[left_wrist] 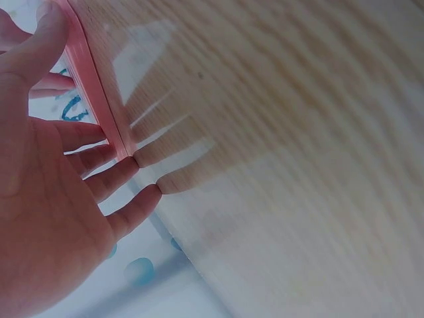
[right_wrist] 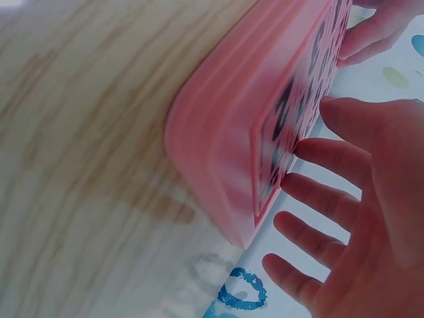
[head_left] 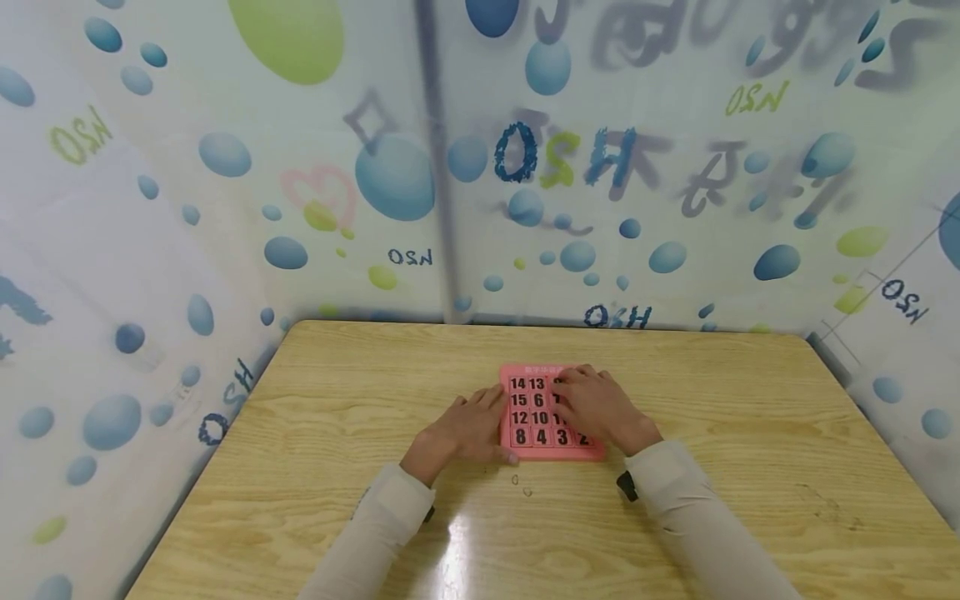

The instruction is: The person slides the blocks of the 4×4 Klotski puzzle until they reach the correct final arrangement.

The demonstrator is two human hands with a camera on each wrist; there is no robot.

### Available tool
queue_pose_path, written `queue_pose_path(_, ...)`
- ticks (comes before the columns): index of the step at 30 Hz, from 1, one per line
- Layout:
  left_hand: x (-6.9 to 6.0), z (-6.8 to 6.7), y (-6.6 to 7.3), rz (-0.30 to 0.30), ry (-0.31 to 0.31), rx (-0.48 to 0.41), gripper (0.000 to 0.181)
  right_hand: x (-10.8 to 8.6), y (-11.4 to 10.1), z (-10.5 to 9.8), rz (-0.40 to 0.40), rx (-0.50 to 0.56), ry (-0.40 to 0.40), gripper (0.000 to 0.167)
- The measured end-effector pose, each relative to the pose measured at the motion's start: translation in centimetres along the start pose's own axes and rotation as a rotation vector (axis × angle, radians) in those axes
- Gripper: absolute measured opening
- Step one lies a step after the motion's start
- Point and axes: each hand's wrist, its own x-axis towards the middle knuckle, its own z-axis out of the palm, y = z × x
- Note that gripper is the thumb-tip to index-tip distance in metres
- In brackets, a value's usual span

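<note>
A pink sliding number puzzle [head_left: 551, 452] lies flat on the wooden table, its tiles printed with black numbers. At its left edge rests my left hand [head_left: 471, 427], the thumb by the near left corner and the fingers spread along the side. In the left wrist view, the fingertips of the left hand [left_wrist: 59, 192] touch the table and the pink frame [left_wrist: 93, 79]. Over the puzzle's right part is my right hand [head_left: 600, 407], covering several tiles. The right wrist view shows the right hand [right_wrist: 371, 199] with fingers extended, fingertips at the tiles [right_wrist: 281, 126].
The wooden table [head_left: 337, 375] stands against a wall covering [head_left: 487, 225] with blue and green dots and lettering. Small marks show on the tabletop near the puzzle. A dark band [head_left: 628, 485] is at the right wrist.
</note>
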Motion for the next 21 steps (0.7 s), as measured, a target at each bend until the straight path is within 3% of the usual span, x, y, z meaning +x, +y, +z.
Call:
queue_pose_path(9,-0.1,0.0,-0.1,-0.001,-0.002,0.001,0.106,0.1,-0.3,-0.2,0.001,0.006,-0.025,0.044)
queue_pose_path(21,-0.1,0.1,-0.1,0.003,0.008,-0.003,0.106,-1.4,1.0,-0.6,0.012,0.038,0.033,0.032)
